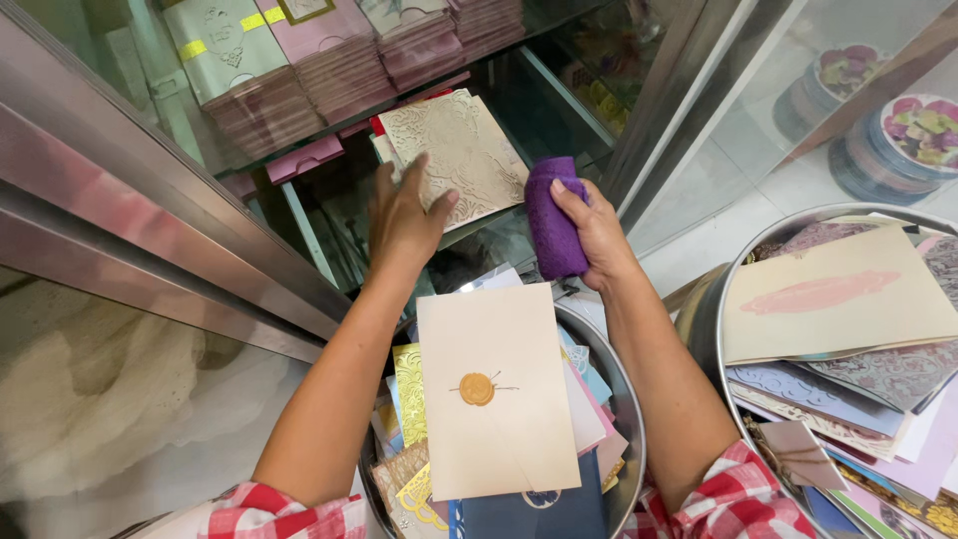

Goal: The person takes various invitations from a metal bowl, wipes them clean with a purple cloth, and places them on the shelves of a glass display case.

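My left hand (404, 220) lies flat on a cream card with a lace-cut pattern (464, 150), which rests on a glass shelf inside a display cabinet. My right hand (594, 235) grips a folded purple cloth (552, 215) right beside the card's lower right corner. Below my arms stands a round metal tub (631, 399) heaped with cards. Its top one is a cream envelope (494, 399) with a gold wax seal.
A second metal tub (728, 269) at the right holds more cards and envelopes. Stacks of pink and green cards (299, 70) fill the upper shelf. The cabinet's metal frame (150, 220) runs diagonally at the left. Round decorated boxes (913, 140) sit behind glass at the far right.
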